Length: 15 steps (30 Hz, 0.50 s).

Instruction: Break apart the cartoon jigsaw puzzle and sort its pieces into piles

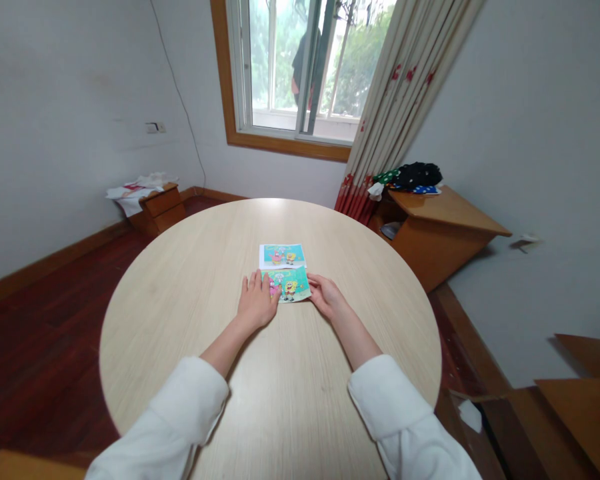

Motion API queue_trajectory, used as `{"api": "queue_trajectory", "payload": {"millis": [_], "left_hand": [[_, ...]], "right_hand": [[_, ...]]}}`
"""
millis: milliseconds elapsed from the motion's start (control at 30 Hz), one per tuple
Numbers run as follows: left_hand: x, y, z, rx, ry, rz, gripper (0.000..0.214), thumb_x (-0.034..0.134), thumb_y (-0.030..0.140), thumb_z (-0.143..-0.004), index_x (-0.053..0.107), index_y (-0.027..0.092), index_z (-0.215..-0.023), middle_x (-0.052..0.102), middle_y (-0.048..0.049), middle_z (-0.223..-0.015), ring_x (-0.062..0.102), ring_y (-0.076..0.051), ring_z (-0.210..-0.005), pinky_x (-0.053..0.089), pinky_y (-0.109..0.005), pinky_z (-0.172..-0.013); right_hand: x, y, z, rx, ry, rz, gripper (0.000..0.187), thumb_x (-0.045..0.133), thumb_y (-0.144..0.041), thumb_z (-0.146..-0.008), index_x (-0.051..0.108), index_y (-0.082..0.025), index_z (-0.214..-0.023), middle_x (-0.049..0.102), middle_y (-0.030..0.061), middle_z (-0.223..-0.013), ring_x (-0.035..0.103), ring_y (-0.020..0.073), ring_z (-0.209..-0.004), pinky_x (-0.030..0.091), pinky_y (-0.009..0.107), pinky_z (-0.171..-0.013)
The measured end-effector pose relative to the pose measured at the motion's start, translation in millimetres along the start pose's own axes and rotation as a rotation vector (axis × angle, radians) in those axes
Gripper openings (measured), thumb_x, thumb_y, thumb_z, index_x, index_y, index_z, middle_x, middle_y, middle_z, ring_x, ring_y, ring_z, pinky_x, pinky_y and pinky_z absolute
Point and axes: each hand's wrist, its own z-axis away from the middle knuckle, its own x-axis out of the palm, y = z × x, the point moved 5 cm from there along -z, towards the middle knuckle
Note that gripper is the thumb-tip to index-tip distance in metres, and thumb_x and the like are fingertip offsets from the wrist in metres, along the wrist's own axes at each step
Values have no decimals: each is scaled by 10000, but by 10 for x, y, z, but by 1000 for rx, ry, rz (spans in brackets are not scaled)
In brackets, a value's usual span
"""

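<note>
Two small cartoon pictures lie one behind the other on a round, pale wood-grain table (pixel 180 333). The nearer picture (pixel 297 288) is teal, with a pink starfish figure and a yellow sponge figure. A similar printed sheet (pixel 283 256) with a white left margin lies just behind it. My left hand (pixel 258 301) rests flat, fingers apart, over the nearer picture's left part and hides some of it. At the right edge of that picture, my right hand (pixel 326 293) pinches it between thumb and fingers. The right edge looks slightly raised.
Behind the table is a sliding window (pixel 300 73), with a person (pixel 303 67) beyond the glass. A long curtain (pixel 385 100) hangs beside it. Wooden cabinets with cloths stand at the back left (pixel 163 207) and back right (pixel 440 220).
</note>
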Motion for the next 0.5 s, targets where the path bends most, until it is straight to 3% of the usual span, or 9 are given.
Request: {"api": "queue_trajectory", "payload": {"millis": [267,500], "left_hand": [[16,-16,-14,6,32,27,658,200,460,-956,347,10,-1413,304,-227,-1491,253,-318,-1398,162,-494,-1139],[0,-16,-11,7,26,25,661,196,456,-958,333,2,-1419,300,-225,-1494,249,-314,-1401,154,-485,-1145]], "right_hand": [[92,-26,29,3,-59,79,200,544,-31,-734,688,-105,-853,737,63,-753,696,189,-785,549,312,-797],[107,17,-20,48,12,125,212,505,-19,-743,673,-102,-841,720,50,-694,697,203,-762,560,328,-770]]}}
